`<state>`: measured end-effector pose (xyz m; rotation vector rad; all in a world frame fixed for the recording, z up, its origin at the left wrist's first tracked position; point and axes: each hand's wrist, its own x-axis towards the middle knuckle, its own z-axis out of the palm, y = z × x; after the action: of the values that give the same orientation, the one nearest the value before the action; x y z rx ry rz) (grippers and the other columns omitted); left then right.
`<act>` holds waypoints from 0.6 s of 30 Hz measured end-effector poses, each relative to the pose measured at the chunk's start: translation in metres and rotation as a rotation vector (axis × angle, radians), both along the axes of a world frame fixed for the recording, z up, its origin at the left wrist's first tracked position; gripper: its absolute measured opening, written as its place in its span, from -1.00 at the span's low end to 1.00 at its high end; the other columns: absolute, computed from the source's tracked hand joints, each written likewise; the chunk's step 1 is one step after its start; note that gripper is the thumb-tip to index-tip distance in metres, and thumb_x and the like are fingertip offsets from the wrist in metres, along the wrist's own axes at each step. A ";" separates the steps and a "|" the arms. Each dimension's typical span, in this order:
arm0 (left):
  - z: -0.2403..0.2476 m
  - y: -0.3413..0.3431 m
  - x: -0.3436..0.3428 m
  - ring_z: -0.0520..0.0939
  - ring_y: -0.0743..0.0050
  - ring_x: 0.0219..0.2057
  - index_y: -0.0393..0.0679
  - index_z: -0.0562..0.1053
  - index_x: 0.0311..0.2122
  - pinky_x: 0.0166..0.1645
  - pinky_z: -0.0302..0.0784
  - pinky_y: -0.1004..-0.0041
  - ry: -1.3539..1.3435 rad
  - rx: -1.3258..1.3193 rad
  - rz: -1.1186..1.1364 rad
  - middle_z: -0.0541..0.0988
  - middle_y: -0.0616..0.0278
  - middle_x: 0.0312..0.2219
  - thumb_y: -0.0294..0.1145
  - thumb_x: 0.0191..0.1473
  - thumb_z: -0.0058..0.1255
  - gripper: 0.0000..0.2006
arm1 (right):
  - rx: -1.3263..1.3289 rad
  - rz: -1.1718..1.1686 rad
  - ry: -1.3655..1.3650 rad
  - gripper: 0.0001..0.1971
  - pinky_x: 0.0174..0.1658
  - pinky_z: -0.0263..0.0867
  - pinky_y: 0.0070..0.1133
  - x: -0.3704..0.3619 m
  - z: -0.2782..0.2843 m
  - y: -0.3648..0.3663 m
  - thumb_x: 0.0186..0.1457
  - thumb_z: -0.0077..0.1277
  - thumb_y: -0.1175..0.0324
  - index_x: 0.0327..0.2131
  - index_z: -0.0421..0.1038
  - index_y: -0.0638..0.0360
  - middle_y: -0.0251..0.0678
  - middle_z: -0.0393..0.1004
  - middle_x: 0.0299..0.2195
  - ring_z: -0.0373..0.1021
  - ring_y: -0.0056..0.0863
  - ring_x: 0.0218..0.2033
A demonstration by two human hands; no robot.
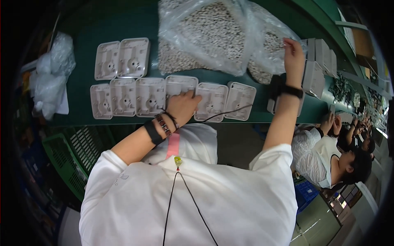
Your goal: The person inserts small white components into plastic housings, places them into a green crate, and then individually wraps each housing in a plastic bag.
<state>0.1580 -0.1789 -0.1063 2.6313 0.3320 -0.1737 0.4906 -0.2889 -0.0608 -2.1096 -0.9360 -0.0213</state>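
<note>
In the near row of open pale-grey plastic housings (150, 98), my left hand (183, 107) reaches down into one housing (181, 80). Its fingers are bent and drawn together, and their tips are partly hidden, so anything between them does not show. On the far right, my right hand (294, 55) is raised beside a clear plastic bag (246, 37) that lies over a heap of small light-and-dark parts (211, 28). The fingers of that hand curl inward at the bag's edge; what they may hold is too small to make out.
Two more housings (133, 57) sit behind the row at left. Stacked grey housings (314, 78) stand at the right, past my right forearm. Crumpled clear plastic (55, 78) lies at the left edge, with a green crate (69, 160) below. Another person (324, 151) sits at right.
</note>
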 end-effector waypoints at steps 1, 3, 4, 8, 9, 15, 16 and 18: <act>0.002 -0.001 0.000 0.51 0.29 -0.52 -0.01 0.35 -0.43 -0.53 0.40 0.37 -0.004 -0.014 -0.011 0.43 0.24 -0.56 -0.32 -0.27 0.04 -0.80 | -0.190 -0.058 -0.021 -0.84 -0.31 0.26 -0.59 0.024 -0.020 -0.008 -0.08 -0.09 0.47 -0.35 0.39 0.22 -0.18 0.43 -0.42 0.37 -0.40 -0.38; 0.004 -0.002 0.002 0.51 0.28 -0.51 -0.01 0.37 -0.45 -0.53 0.41 0.36 -0.023 -0.028 -0.033 0.43 0.23 -0.58 -0.32 -0.26 0.02 -0.83 | -0.435 -0.054 -0.085 -0.78 -0.30 0.26 -0.55 0.046 -0.056 -0.019 -0.14 -0.02 0.37 -0.34 0.40 0.21 -0.14 0.43 -0.43 0.38 -0.33 -0.39; 0.003 -0.002 0.001 0.51 0.28 -0.51 -0.01 0.37 -0.44 -0.53 0.41 0.36 -0.020 -0.025 -0.027 0.43 0.23 -0.58 -0.33 -0.26 0.02 -0.83 | -0.490 0.018 -0.127 -0.75 -0.30 0.26 -0.53 0.050 -0.070 -0.017 -0.17 0.02 0.33 -0.34 0.41 0.19 -0.13 0.43 -0.43 0.38 -0.29 -0.39; 0.000 -0.001 -0.003 0.51 0.29 -0.51 -0.01 0.37 -0.44 -0.53 0.40 0.36 -0.004 -0.024 -0.004 0.43 0.24 -0.59 -0.33 -0.25 0.01 -0.83 | -0.690 0.002 -0.051 -0.81 -0.28 0.25 -0.40 0.028 -0.065 0.000 -0.21 0.06 0.29 -0.43 0.44 0.08 -0.21 0.42 -0.37 0.35 -0.24 -0.32; -0.001 -0.001 -0.003 0.51 0.29 -0.51 -0.01 0.37 -0.44 -0.53 0.40 0.36 -0.004 -0.033 -0.004 0.43 0.24 -0.59 -0.33 -0.25 0.01 -0.83 | -0.688 0.006 -0.049 -0.81 -0.28 0.25 -0.40 0.028 -0.062 0.003 -0.21 0.06 0.29 -0.43 0.44 0.08 -0.21 0.42 -0.37 0.35 -0.24 -0.32; 0.002 0.001 0.000 0.51 0.29 -0.50 -0.02 0.36 -0.43 -0.52 0.40 0.36 0.011 -0.034 -0.009 0.43 0.24 -0.59 -0.33 -0.23 0.00 -0.84 | -0.527 -0.061 -0.180 -0.83 -0.30 0.26 -0.47 0.033 -0.057 0.001 -0.20 0.04 0.32 -0.45 0.43 0.11 -0.21 0.43 -0.40 0.36 -0.26 -0.36; 0.002 0.001 -0.001 0.51 0.29 -0.50 -0.03 0.36 -0.43 -0.52 0.40 0.36 0.011 -0.038 -0.012 0.43 0.24 -0.59 -0.33 -0.23 0.00 -0.83 | -0.480 -0.059 -0.250 -0.84 -0.30 0.26 -0.50 0.034 -0.057 0.000 -0.18 0.02 0.35 -0.44 0.42 0.14 -0.17 0.43 -0.41 0.37 -0.27 -0.38; 0.003 0.001 0.001 0.51 0.28 -0.50 -0.04 0.36 -0.42 -0.52 0.40 0.36 0.010 -0.047 -0.018 0.44 0.24 -0.58 -0.33 -0.23 0.00 -0.83 | -0.412 -0.071 -0.204 -0.84 -0.30 0.25 -0.52 0.034 -0.056 -0.001 -0.15 0.00 0.36 -0.43 0.41 0.16 -0.19 0.43 -0.42 0.37 -0.31 -0.39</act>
<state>0.1586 -0.1778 -0.1032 2.5888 0.3036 -0.1990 0.5245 -0.2895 -0.1166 -2.5584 -1.0541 -0.0887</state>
